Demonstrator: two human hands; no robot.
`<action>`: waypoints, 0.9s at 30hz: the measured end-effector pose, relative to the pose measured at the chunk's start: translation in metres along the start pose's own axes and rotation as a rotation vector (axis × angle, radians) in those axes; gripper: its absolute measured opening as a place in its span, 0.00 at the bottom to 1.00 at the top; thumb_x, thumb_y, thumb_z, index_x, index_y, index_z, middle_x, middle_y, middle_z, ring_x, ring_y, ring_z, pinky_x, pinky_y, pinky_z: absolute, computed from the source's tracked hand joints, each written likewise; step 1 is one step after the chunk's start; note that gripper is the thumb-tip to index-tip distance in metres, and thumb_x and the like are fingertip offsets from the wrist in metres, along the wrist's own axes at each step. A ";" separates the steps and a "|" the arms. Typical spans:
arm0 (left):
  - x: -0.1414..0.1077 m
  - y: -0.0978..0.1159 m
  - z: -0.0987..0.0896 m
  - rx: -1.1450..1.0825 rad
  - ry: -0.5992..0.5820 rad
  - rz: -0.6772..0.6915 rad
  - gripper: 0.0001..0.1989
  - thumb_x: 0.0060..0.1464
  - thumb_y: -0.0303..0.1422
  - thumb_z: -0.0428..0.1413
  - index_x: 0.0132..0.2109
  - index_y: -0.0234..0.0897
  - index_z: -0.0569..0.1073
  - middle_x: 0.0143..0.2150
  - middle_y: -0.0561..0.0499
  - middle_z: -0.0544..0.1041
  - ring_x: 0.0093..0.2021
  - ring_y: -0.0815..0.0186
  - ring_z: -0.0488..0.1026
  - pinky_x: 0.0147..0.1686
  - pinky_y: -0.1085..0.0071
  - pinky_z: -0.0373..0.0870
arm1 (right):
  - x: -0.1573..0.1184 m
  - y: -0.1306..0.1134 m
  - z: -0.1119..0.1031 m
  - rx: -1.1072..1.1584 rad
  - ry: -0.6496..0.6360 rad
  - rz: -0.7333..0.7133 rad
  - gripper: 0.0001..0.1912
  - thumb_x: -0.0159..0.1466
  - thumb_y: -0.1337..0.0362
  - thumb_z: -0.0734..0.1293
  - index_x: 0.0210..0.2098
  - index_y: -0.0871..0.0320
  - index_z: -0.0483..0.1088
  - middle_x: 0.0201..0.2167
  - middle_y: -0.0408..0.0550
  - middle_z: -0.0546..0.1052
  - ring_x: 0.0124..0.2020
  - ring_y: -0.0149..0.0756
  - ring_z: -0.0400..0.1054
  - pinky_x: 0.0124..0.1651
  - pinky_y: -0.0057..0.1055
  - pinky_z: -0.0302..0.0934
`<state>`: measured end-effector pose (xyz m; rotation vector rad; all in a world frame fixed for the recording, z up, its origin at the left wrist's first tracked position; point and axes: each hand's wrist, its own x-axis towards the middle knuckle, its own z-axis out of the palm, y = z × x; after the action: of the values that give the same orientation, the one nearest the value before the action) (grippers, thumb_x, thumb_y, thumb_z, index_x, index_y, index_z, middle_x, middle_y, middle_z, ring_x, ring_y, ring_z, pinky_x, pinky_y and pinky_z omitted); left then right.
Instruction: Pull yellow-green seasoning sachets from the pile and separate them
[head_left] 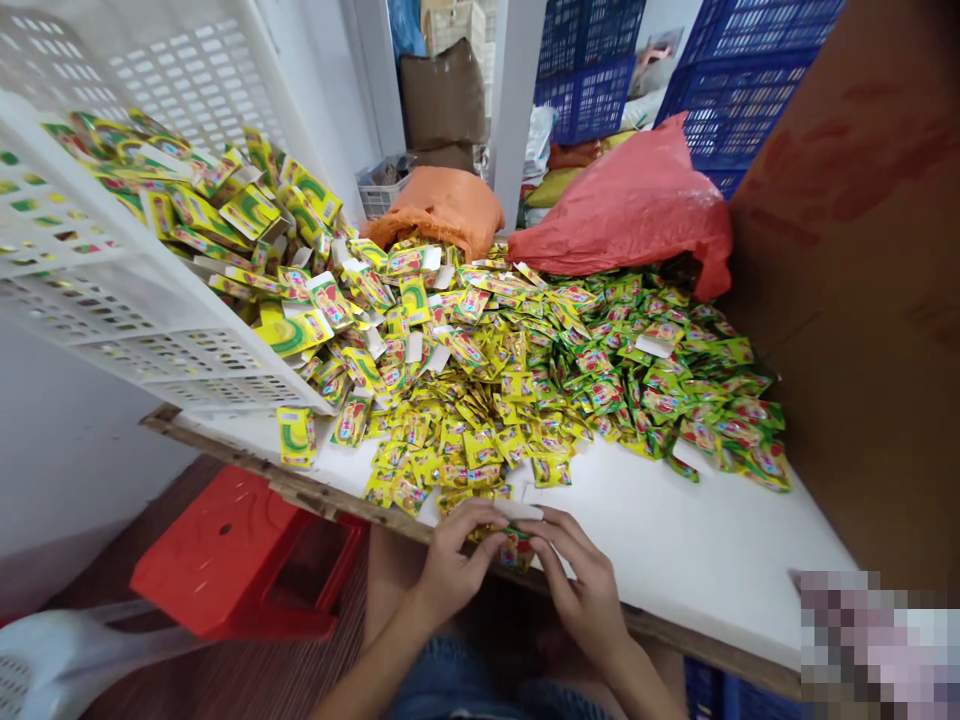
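My left hand (459, 558) and my right hand (581, 572) meet at the front edge of the table, both closed around one small carton (517, 511) with a white flap. Green and red printing (517, 550) shows below the flap; whether it belongs to the carton or to a sachet is unclear. Just beyond my fingers spreads a heap of small yellow sachets (480, 447). Green sachets (622, 385) are piled to the right. On the left, yellow and green cartons (300, 335), many with white flaps up, spill from a tipped white plastic crate (202, 345).
An orange sack (442, 205) and a red plastic bag (622, 205) lie behind the heaps. A cardboard wall (847, 300) bounds the white tabletop (637, 530) on the right. Below left stands a red stool (225, 550). Blue crates (750, 80) are stacked behind.
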<state>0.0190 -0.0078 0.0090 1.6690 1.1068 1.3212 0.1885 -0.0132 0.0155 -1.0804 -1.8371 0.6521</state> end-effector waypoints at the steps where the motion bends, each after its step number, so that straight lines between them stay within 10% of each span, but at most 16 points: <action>1: 0.002 0.002 -0.001 -0.017 0.009 -0.002 0.06 0.53 0.27 0.55 0.39 0.37 0.74 0.44 0.44 0.75 0.46 0.60 0.72 0.47 0.63 0.67 | 0.001 -0.001 -0.001 -0.001 0.015 0.019 0.12 0.65 0.67 0.59 0.44 0.53 0.70 0.41 0.50 0.74 0.46 0.41 0.68 0.47 0.38 0.64; 11: 0.000 0.014 -0.006 -0.017 -0.059 0.089 0.12 0.50 0.24 0.57 0.42 0.38 0.75 0.45 0.44 0.76 0.47 0.60 0.72 0.48 0.62 0.68 | -0.002 -0.007 -0.007 -0.068 0.038 -0.114 0.16 0.60 0.69 0.65 0.48 0.51 0.69 0.45 0.50 0.74 0.48 0.40 0.67 0.48 0.39 0.65; 27: 0.007 0.020 0.000 -0.100 0.037 -0.022 0.05 0.52 0.26 0.55 0.36 0.37 0.76 0.35 0.48 0.76 0.39 0.63 0.72 0.42 0.66 0.67 | 0.002 -0.018 -0.009 -0.079 0.087 0.087 0.10 0.61 0.65 0.65 0.43 0.51 0.71 0.38 0.47 0.77 0.41 0.41 0.69 0.42 0.38 0.63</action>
<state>0.0237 -0.0089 0.0295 1.5614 1.0595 1.3765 0.1887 -0.0205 0.0343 -1.2275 -1.7617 0.5777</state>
